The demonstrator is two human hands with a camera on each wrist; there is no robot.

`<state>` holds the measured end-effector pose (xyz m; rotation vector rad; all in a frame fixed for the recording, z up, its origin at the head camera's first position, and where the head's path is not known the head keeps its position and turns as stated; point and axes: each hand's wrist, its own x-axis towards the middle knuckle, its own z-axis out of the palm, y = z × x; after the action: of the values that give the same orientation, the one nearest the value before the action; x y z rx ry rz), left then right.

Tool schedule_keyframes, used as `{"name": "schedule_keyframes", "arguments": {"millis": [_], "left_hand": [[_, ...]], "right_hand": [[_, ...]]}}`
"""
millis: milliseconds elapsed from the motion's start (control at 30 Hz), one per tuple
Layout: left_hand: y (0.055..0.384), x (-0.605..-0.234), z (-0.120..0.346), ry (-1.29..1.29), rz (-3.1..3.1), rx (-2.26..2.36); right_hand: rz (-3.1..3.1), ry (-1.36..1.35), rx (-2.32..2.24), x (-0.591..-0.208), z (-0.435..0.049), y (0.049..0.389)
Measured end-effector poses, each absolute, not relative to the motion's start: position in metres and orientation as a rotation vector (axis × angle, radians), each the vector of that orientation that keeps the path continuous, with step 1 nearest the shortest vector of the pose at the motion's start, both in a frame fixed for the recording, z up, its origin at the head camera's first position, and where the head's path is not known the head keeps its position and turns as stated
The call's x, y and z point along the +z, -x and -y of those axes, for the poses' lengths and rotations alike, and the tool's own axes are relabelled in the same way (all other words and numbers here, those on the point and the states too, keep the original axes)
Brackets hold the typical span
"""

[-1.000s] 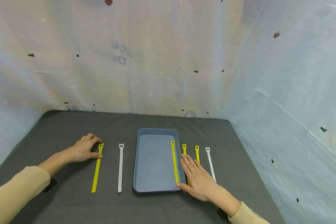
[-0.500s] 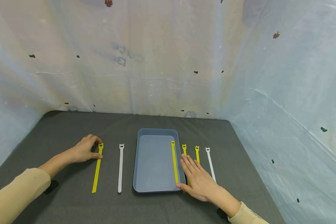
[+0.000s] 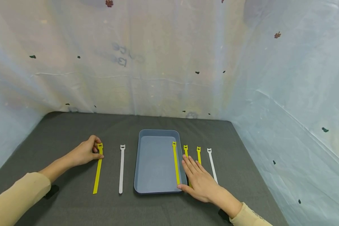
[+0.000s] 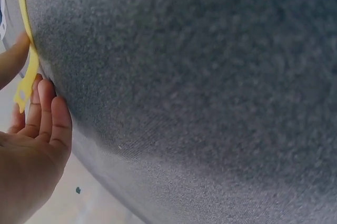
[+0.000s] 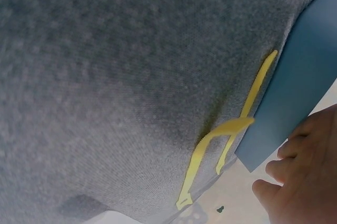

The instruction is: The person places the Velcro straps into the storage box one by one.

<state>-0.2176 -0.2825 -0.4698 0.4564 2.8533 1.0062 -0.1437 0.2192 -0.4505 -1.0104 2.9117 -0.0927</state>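
In the head view my left hand (image 3: 86, 153) pinches a yellow hook-and-loop cable tie (image 3: 97, 175) near its slotted head, on the left of the table. The left wrist view shows the thumb on one face of this yellow cable tie (image 4: 32, 66) and fingers behind it. A white cable tie (image 3: 121, 172) lies between it and the blue-grey tray (image 3: 155, 169). One yellow cable tie (image 3: 176, 164) lies inside the tray along its right side. My right hand (image 3: 201, 182), fingers straight, rests at the tray's right edge, partly covering two more yellow ties.
Right of the tray lie a yellow cable tie (image 3: 199, 154), another yellow cable tie (image 3: 185, 150) close to the rim, and a white cable tie (image 3: 212, 166). In the right wrist view one yellow tie (image 5: 196, 161) bends upward. Plastic sheeting (image 3: 158, 78) walls the dark cloth-covered table (image 3: 155, 210).
My left fingers have curled in behind the head of the yellow cable tie, and that head has shifted slightly up and left. The right hand stays put.
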Motion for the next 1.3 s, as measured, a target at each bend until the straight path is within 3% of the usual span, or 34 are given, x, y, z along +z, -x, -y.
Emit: {"name": "schedule_keyframes", "arguments": {"millis": [567, 1300], "left_hand": [[0.214, -0.472, 0.279, -0.316, -2.883, 1.070], [0.210, -0.443, 0.267, -0.114, -2.571, 1.458]], "right_hand": [[-2.901, 1.011, -0.103, -0.449, -0.219, 0.143], [-2.911, 1.015, -0.100, -0.451, -0.220, 0.144]]}}
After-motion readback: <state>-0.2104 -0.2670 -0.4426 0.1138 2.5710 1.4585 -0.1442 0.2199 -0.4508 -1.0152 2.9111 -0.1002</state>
